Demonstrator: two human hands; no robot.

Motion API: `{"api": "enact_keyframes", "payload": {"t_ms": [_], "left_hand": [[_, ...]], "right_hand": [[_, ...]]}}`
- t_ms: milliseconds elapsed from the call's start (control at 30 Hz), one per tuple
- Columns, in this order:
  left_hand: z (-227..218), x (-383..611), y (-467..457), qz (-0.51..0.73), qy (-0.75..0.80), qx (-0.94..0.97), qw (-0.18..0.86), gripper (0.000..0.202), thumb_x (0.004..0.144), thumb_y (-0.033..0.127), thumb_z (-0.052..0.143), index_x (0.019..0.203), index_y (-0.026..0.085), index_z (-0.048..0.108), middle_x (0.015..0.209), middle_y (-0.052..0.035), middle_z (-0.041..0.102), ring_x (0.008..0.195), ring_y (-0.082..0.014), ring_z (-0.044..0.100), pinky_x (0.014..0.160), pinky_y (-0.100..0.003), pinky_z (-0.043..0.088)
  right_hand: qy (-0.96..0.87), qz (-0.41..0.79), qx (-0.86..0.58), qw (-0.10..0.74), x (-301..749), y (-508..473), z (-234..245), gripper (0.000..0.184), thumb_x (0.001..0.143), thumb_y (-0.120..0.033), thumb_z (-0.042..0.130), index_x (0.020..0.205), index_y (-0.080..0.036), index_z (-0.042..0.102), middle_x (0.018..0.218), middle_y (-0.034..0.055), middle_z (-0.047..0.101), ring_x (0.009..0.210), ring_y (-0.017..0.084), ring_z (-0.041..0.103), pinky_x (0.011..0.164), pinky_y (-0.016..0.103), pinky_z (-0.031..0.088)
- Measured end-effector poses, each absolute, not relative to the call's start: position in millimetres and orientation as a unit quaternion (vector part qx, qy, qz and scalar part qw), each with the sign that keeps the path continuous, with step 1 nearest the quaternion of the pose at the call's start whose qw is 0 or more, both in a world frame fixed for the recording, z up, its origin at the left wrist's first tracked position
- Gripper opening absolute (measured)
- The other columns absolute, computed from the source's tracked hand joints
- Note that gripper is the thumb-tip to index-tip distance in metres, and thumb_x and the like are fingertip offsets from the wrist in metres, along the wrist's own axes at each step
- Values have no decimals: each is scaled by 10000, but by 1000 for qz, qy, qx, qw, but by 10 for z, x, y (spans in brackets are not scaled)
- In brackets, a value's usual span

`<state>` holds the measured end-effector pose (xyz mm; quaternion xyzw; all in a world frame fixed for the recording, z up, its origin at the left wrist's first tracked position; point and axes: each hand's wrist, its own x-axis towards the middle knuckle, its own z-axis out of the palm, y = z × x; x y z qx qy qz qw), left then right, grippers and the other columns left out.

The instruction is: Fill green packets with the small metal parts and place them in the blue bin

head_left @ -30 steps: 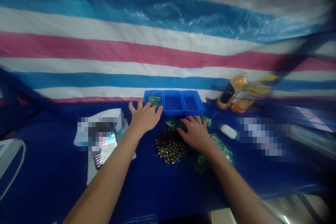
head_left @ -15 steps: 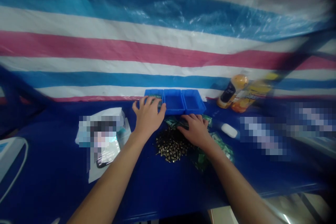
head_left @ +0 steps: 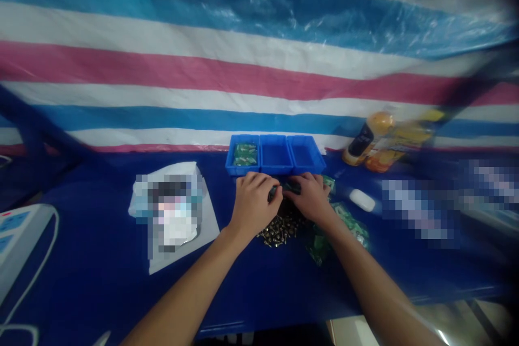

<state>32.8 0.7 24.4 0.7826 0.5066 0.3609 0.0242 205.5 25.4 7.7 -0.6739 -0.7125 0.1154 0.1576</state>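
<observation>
My left hand (head_left: 253, 205) and my right hand (head_left: 310, 197) meet over the far edge of a pile of small brass-coloured screws (head_left: 279, 230). Both have curled fingers pinching a small dark packet (head_left: 284, 190) between them. Green plastic packets (head_left: 343, 219) lie scattered under and right of my right hand. Behind the hands stand three joined blue bins (head_left: 275, 154); the left bin holds green packets (head_left: 245, 153), the other two look bare.
The blue table (head_left: 101, 281) backs onto a striped plastic sheet. White paper with blurred items (head_left: 174, 216) lies left. A power strip (head_left: 16, 238) sits far left. A white oval object (head_left: 363, 200) and orange bottles (head_left: 377, 143) are right.
My left hand drew back from the left bin, leaving green packets there, and joined my right hand over the screws. The view shifted slightly to the left.
</observation>
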Motion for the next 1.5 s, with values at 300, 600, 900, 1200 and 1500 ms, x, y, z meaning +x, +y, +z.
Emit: {"api": "enact_keyframes", "payload": {"t_ms": [300,600,900,1200,1500], "left_hand": [[219,300,22,364,524,767,63,178,908,270,508,864,227,675,913,-33,687,963,-242,553,846,-418,371],[250,304,30,378,519,762,82,239,900,271,535,1121,233,616,1097,-61,651,1071,-259,536,917,-436,399],[253,297,40,432,503,703,259,538,920,402,526,1416,245,388,1307,-91,564,1059,-227,590,939,-388,453],[258,277,88,453,460,611,458,276,863,430,591,902,169,670,853,-41,693,798,-203,613,726,-308,459],[274,303,59,406,405,626,528,269,889,403,564,959,159,654,896,-49,672,855,-200,598,767,-318,451]], "right_hand": [[-716,93,-672,164,2054,270,63,425,815,-482,622,1181,-266,639,1153,91,642,1131,363,437,909,512,256],[-748,43,-609,260,1993,189,214,224,934,-310,492,985,-251,702,1047,64,701,1077,277,512,983,494,189],[-623,387,-487,475,2025,192,328,336,912,-448,514,1068,-191,665,934,52,691,833,189,605,769,312,463],[-623,378,-502,465,1936,113,374,353,886,-524,532,961,-190,620,743,-2,583,655,139,509,619,257,407],[-683,315,-496,434,1901,54,396,434,947,-496,428,634,-197,399,568,-51,378,546,104,387,528,241,287]]}}
